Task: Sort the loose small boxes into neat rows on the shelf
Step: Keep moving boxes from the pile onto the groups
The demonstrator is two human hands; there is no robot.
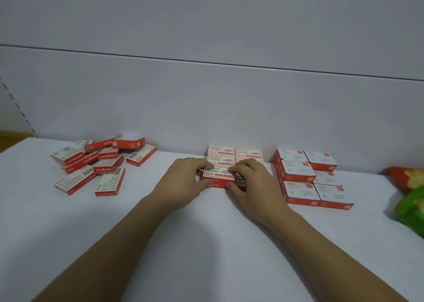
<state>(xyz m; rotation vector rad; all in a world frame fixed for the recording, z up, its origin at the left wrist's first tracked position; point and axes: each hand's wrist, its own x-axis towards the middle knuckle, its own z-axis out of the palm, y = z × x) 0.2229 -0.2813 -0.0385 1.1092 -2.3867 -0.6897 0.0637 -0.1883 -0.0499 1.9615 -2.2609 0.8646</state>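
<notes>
One staple box (219, 174) at near edge of sorted grid (234, 153), mid shelf (206, 244).
Ends pinched by left grip (183, 180) & right grip (250, 182); prob. light, stiff, slick card (hold short ends).

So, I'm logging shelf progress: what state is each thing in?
Loose pile: jumbled, unsorted.
Rows: flat, aligned, against the wall.
Front box: held by both hands at the rows' near edge.
Left hand: grips front box.
Right hand: grips front box.
White boxes: tidy, grouped.
Bag: lying, partly cut off.
</notes>
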